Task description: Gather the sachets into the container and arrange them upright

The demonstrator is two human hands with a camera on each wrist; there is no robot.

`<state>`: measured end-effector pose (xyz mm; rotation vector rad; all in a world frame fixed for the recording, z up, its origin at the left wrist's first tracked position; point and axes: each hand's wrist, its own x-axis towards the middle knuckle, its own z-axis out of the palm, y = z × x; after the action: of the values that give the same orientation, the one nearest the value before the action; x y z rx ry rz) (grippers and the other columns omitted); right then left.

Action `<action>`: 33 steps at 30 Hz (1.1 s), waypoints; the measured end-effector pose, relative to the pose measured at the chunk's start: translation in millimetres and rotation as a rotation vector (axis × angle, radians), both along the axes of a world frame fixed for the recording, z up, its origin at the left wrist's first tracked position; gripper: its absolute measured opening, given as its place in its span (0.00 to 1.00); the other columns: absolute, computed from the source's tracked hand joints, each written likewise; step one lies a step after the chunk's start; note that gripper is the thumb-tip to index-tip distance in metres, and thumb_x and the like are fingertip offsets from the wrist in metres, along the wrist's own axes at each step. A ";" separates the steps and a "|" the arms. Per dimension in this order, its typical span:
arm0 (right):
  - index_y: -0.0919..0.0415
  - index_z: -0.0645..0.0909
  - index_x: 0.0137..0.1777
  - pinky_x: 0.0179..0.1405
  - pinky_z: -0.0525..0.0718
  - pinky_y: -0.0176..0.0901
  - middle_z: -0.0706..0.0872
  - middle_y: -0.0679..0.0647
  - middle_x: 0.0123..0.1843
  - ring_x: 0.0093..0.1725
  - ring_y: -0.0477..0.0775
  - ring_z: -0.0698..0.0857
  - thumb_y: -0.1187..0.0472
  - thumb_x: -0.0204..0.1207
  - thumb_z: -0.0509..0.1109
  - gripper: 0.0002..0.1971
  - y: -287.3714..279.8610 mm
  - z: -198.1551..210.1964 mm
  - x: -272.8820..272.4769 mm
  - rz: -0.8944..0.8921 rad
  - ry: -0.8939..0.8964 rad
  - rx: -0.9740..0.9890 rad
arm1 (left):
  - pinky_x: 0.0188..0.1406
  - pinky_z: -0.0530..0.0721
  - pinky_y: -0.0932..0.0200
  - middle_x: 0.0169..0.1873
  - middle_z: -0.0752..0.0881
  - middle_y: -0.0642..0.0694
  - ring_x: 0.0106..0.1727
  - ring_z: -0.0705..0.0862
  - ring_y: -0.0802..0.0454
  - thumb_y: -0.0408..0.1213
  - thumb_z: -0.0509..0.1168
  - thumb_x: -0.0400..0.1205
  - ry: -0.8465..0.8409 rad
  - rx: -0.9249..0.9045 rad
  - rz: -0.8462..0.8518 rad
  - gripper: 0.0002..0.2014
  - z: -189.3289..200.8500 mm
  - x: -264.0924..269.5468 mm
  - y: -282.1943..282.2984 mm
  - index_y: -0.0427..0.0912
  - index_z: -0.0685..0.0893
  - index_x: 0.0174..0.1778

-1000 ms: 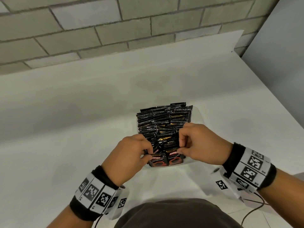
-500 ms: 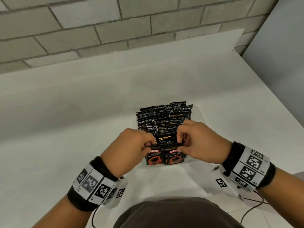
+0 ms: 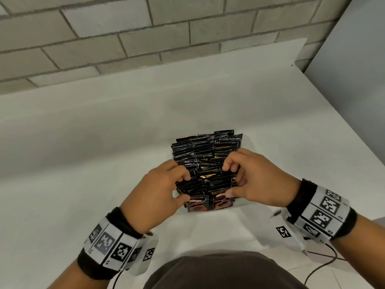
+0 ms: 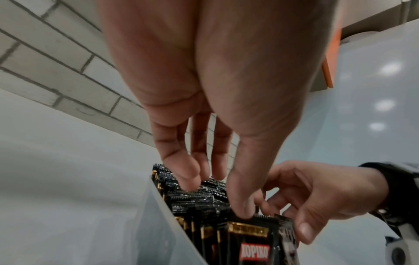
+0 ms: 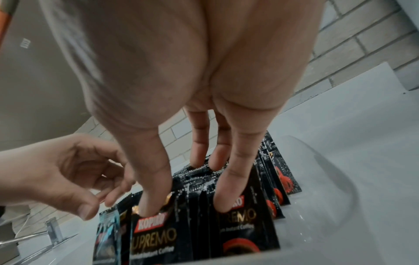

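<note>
Several black sachets (image 3: 206, 149) with red and gold print stand upright in packed rows inside a translucent white container (image 3: 249, 142) on the table. My left hand (image 3: 184, 187) pinches the near left rows, thumb on the front sachet (image 3: 198, 203) and curled fingers on the tops behind. My right hand (image 3: 229, 181) pinches the near right rows the same way. In the left wrist view the left hand (image 4: 215, 197) touches the sachet tops beside the container wall (image 4: 156, 224). The right wrist view shows the right hand (image 5: 181, 188) with fingertips dug in among the sachets (image 5: 154, 238).
The container stands mid-table on a white table top (image 3: 83, 174). A brick wall (image 3: 145, 38) runs along the far edge and a grey panel (image 3: 354, 80) closes the right side. A thin cable (image 3: 320, 265) lies near the front right edge.
Both hands have shifted slightly farther along the front rows. The two front sachets now show more of their red labels.
</note>
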<state>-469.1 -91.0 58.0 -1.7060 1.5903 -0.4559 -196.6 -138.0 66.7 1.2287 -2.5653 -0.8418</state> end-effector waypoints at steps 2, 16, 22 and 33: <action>0.46 0.80 0.52 0.41 0.88 0.41 0.78 0.46 0.51 0.39 0.48 0.86 0.59 0.60 0.89 0.25 -0.1 -2.7 0.9 0.010 -0.005 0.017 | 0.41 0.81 0.70 0.45 0.79 0.63 0.40 0.82 0.63 0.41 0.84 0.71 0.007 0.033 0.028 0.18 -1.2 2.1 -0.5 0.55 0.84 0.51; 0.61 0.87 0.61 0.46 0.79 0.33 0.92 0.53 0.45 0.42 0.54 0.90 0.66 0.82 0.68 0.11 -39.1 4.0 -32.4 -0.270 0.319 -0.212 | 0.44 0.82 0.73 0.56 0.86 0.58 0.41 0.88 0.65 0.40 0.77 0.80 0.081 0.058 0.276 0.18 -11.4 14.9 -32.6 0.51 0.83 0.64; 0.57 0.88 0.61 0.43 0.74 0.21 0.91 0.50 0.47 0.45 0.48 0.88 0.65 0.80 0.70 0.12 -58.6 -7.9 -24.6 -0.303 0.238 -0.153 | 0.50 0.77 0.79 0.53 0.89 0.59 0.44 0.88 0.71 0.43 0.76 0.81 0.027 0.115 0.293 0.24 -14.9 4.0 -42.1 0.48 0.82 0.73; 0.56 0.83 0.65 0.36 0.72 0.17 0.88 0.48 0.46 0.42 0.46 0.86 0.64 0.78 0.74 0.16 -69.0 1.6 -29.8 -0.282 0.221 -0.079 | 0.55 0.82 0.73 0.70 0.83 0.61 0.51 0.90 0.64 0.40 0.79 0.78 0.097 0.170 0.283 0.36 -13.1 0.2 -48.1 0.53 0.72 0.82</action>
<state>-498.9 -160.0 59.6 -1.6417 2.0112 -0.4863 -196.3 -186.1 53.6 1.5137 -2.2117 -1.0417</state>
